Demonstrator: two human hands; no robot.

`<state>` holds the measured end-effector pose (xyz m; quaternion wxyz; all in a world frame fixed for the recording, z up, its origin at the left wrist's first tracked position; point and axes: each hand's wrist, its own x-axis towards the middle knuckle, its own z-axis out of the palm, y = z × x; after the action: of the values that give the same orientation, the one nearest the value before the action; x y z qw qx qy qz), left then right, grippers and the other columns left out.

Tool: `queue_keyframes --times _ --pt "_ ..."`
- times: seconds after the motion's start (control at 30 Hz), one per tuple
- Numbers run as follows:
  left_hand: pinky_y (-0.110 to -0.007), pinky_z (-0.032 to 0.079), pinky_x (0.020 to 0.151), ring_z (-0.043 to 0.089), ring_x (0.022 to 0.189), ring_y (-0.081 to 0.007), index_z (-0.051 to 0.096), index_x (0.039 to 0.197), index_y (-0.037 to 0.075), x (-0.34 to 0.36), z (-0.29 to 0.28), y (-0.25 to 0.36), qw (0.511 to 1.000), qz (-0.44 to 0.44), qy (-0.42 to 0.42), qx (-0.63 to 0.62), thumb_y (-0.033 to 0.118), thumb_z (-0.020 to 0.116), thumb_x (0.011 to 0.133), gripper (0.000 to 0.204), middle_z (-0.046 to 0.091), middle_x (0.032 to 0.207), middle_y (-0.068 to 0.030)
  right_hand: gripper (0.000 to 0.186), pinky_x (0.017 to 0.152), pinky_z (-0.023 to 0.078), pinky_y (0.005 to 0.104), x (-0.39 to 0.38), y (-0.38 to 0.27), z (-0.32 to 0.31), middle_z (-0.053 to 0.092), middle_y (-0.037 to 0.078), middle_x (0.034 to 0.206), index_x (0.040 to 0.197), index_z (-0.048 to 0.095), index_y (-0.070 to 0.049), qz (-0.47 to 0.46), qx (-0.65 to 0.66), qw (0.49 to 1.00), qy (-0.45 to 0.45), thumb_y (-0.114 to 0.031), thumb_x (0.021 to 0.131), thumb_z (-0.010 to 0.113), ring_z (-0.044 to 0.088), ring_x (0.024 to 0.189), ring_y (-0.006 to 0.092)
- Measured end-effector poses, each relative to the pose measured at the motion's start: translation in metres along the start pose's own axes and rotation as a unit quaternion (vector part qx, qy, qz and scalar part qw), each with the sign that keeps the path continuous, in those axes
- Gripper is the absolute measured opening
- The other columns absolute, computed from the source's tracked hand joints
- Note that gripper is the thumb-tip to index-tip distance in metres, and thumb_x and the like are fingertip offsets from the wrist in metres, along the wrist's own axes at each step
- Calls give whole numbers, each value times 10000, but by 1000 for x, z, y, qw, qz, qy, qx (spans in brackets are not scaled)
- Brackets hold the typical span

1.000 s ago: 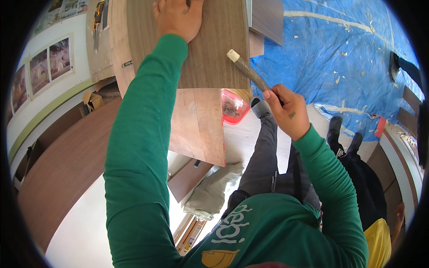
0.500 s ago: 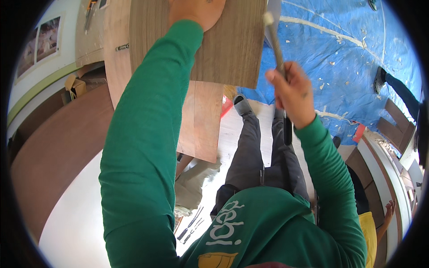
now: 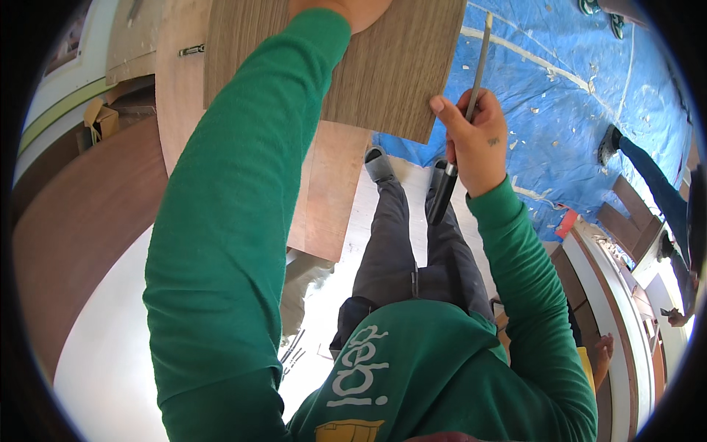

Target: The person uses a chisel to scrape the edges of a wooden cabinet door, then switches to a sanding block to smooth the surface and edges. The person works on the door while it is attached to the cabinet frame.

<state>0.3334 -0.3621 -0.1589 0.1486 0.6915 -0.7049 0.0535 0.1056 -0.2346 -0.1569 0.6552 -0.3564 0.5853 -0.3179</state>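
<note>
A grey-brown wood-grain board [image 3: 401, 70] lies across a paler wooden surface at the top of the view. My left hand [image 3: 353, 11] rests on this board, its fingers cut off by the upper edge of the picture. Beside the board's right edge, my right hand [image 3: 479, 140] is closed around a long narrow file [image 3: 480, 70] with a black handle [image 3: 442, 195]. The file's blade points up and away, with a pale tip, and the handle hangs below my fist. My right thumb is at the board's edge; whether it touches cannot be told.
Under the board is pale plywood [image 3: 324, 191], with a small metal fitting [image 3: 191, 50] on it. Blue sheeting [image 3: 545, 118] with scattered scraps covers the floor at right. Other people's legs [image 3: 648, 169] and a hand [image 3: 604, 350] show at right. A cardboard box [image 3: 101, 118] stands left.
The file has swung from leaning left to leaning right, and my right hand is closer to the board's edge. My left hand remains on the board while the view has shifted slightly.
</note>
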Motion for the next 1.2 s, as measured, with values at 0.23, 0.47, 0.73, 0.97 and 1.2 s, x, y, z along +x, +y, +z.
queue_keyframes --times 0.23,0.47,0.73,0.97,1.2 --pt "-522 185 1276 332 1536 -339 497 1540 86 0 1 -1 1000 1 -1 -6 566 448 1042 693 428 1631 -169 326 410 387 235 -30 3 -12 538 -6 708 1046 547 -8 41 24 999 -18 -249 982 757 472 468 48" --pt "-526 190 1275 328 1538 -339 496 1541 85 0 1 -1 1000 -1 3 -6 569 441 1043 697 431 1629 -168 412 600 485 274 -48 6 -24 594 58 852 1440 536 -5 -112 -147 981 -60 -87 1043 613 544 631 116" --pt "-533 187 1278 326 1538 -346 495 1541 90 0 -1 0 1000 -15 -2 -7 567 426 1047 690 425 1630 -177 636 677 498 353 -55 8 -30 543 140 789 1519 561 -134 -263 -340 897 -105 129 941 536 541 683 274" --pt "-546 188 1275 326 1538 -348 506 1532 90 1 2 -1 1000 -11 2 -19 554 412 1058 670 421 1631 -181 687 682 504 369 -28 5 -26 539 169 779 1518 575 -199 -269 -359 892 -58 128 915 552 562 680 293" --pt "-546 177 1278 326 1540 -347 515 1530 93 2 4 0 999 -12 7 -41 537 358 1081 652 425 1631 -174 700 702 507 358 5 0 -16 546 158 763 1521 574 -208 -300 -263 916 -34 139 914 533 565 688 274"
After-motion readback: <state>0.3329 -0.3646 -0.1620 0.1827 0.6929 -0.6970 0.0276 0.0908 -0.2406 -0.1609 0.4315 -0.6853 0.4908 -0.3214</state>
